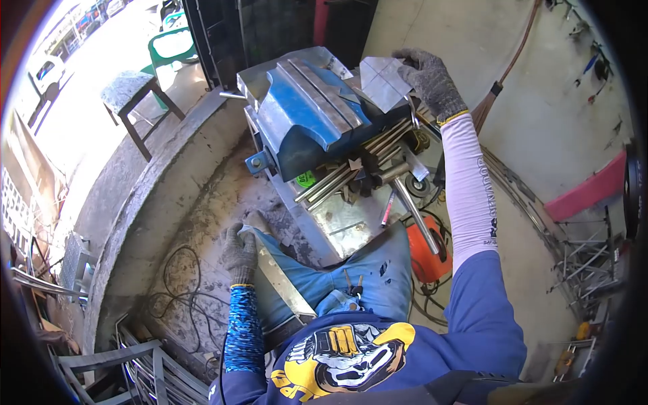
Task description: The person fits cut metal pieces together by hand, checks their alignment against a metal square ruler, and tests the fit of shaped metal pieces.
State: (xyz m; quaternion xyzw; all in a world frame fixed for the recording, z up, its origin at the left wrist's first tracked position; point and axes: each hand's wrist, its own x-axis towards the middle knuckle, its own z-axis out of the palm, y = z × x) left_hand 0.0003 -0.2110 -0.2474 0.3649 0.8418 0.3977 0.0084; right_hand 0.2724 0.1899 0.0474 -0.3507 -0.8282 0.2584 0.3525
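My right hand (432, 84), in a dark grey knit glove, pinches the edge of a thin grey sheet metal piece (385, 84) with lines across it. The piece is at the right end of a blue bench vise (310, 108). In a matching glove, my left hand (239, 255) is closed at the upper end of a long flat metal strip (280, 277). That strip slants across my left thigh toward my waist; part of the left fingers' grip is hidden. Below the vise, several metal rods (337, 175) and a hammer (405, 192) lie on a metal-topped stand (344, 229).
An orange power tool case (426, 250) sits on the floor right of my knee. Black cable (182, 277) coils at left beside a low curved concrete wall (162, 179). Metal frames (142, 358) are at lower left, a broom (486, 108) at right, and a stool (135, 94) outside.
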